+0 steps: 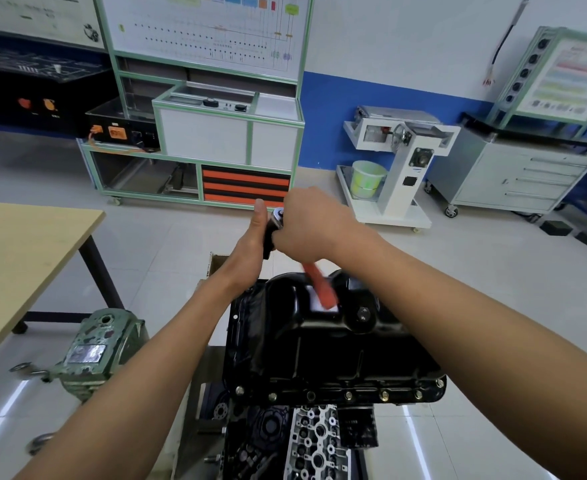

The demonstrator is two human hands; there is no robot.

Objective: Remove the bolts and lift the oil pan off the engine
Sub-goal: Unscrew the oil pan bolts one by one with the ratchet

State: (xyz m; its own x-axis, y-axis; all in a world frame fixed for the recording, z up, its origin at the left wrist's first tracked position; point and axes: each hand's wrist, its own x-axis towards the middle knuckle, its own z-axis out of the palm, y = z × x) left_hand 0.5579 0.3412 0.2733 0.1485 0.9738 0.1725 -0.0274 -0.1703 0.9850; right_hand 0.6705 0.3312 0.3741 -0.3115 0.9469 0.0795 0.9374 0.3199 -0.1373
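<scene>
1. Evidently early: the oil pan (320, 348) sits on the engine (316, 441), its near-edge bolts (348, 395) seated.
2. Left grip (254, 240) and right grip (313, 226) both clasp the ratchet (320, 289) above the pan.
3. Remaining: unbolting, then lifting.

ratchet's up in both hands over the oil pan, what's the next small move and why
Probably lower the ratchet onto one of the bolts in the near flange of the oil pan. The right hand grips it and the left hand lies against its black end, above the pan and on no bolt, while a row of bolts sits in that flange.
</scene>
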